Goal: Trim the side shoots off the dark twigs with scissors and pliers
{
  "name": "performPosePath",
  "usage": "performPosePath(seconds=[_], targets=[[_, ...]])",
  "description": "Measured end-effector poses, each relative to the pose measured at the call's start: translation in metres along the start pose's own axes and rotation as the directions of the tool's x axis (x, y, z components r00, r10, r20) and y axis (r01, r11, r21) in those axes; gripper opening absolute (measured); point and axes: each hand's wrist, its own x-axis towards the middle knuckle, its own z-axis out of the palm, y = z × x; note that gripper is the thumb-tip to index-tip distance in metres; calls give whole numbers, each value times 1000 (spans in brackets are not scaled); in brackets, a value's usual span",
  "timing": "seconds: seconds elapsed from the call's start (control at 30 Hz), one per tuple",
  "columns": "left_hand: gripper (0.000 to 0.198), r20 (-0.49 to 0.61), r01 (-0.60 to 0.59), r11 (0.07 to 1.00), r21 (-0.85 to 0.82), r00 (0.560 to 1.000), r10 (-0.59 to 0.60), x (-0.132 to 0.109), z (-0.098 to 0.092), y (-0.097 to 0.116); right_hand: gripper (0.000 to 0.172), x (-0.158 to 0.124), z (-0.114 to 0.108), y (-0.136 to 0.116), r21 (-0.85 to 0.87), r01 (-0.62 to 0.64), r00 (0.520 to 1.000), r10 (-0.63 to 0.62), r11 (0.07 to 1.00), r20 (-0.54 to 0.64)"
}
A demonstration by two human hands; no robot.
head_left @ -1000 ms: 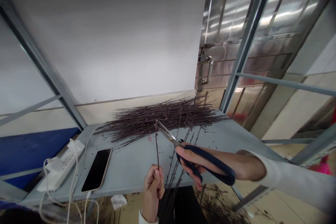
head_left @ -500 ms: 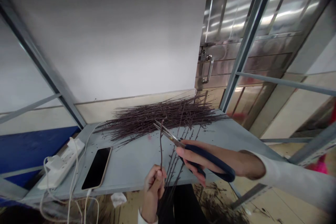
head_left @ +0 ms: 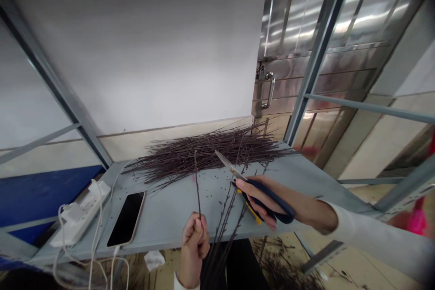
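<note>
Grey counter (head_left: 176,208), dark twig pile (head_left: 210,154) behind: left hand (head_left: 194,247) grips one thin upright twig (head_left: 197,186), right hand (head_left: 273,188) closed on navy-handled scissors (head_left: 283,216) just beside it.

A white wall (head_left: 136,54) meets a stainless steel door (head_left: 306,22) above a tan floor (head_left: 316,244).

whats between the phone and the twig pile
Between the phone and the twig pile, the head view shows the grey table top dotted with small dark twig bits.
</note>
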Motion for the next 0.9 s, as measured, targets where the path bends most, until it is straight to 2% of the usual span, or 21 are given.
performPosePath(seconds=[0.13,0.3,0.37,0.43,0.5,0.67,0.77,0.9], targets=[[46,-4,-3,998,-59,1000,2,1,-2,2,52,-3,-5,3,-27,-31,991,27,999,-130],[44,-4,-20,999,-33,1000,20,6,-7,7,45,11,-26,43,-119,1,945,-40,993,-325],[44,-35,-40,998,47,998,42,10,-9,6,41,18,-32,59,-136,4,928,-54,991,-368],[42,-90,-65,979,195,992,84,17,-10,2,40,22,-32,68,-130,-5,917,-47,991,-397],[38,-146,-81,937,340,980,138,27,-12,-5,41,21,-28,70,-122,-5,901,-48,992,-431],[38,-211,-130,857,499,941,266,59,-19,-24,47,12,-15,68,-34,69,840,-76,997,-537],[29,-209,-98,821,563,944,256,70,-25,-28,50,8,-15,72,-11,75,817,-68,997,-572],[26,-206,-27,797,604,960,189,74,-31,-29,53,2,-17,77,0,51,848,-43,999,-528]])
